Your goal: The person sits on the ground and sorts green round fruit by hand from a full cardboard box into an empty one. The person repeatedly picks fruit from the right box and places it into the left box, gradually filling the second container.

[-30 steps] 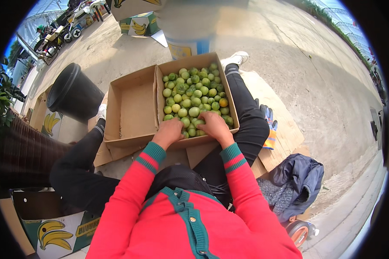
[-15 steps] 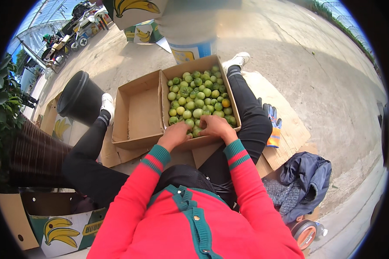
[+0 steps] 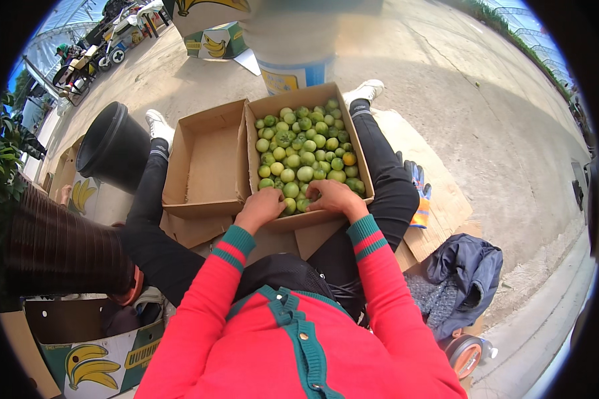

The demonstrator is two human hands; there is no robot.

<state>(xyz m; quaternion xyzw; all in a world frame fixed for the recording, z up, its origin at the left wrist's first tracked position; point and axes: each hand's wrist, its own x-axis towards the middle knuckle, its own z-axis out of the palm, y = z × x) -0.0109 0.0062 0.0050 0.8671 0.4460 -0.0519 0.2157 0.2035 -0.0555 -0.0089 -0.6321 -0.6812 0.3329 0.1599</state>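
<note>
Green tomatoes [image 3: 306,143] fill the right-hand cardboard box [image 3: 256,151] between my legs, with one orange tomato [image 3: 349,158] near its right side. My left hand [image 3: 262,207] reaches over the near wall with bent fingers against the nearest tomatoes; its fingertips are partly hidden. Beside it my right hand [image 3: 337,197] is curled, thumb and forefinger around a green tomato [image 3: 303,204] at the near edge. Joined to this box on the left is a shallow cardboard box [image 3: 207,159] with a bare bottom.
A black bucket [image 3: 113,146] stands beyond my left foot, and stacked brown pots [image 3: 66,243] lie to the left. A white bucket [image 3: 293,53] stands just behind the tomatoes. Work gloves [image 3: 419,193] and a dark jacket [image 3: 469,272] lie on my right. A banana carton [image 3: 100,359] is lower left.
My left hand has shifted a little left, away from my right hand, showing more tomatoes between them. My right hand has barely moved. My left leg and the view have shifted slightly.
</note>
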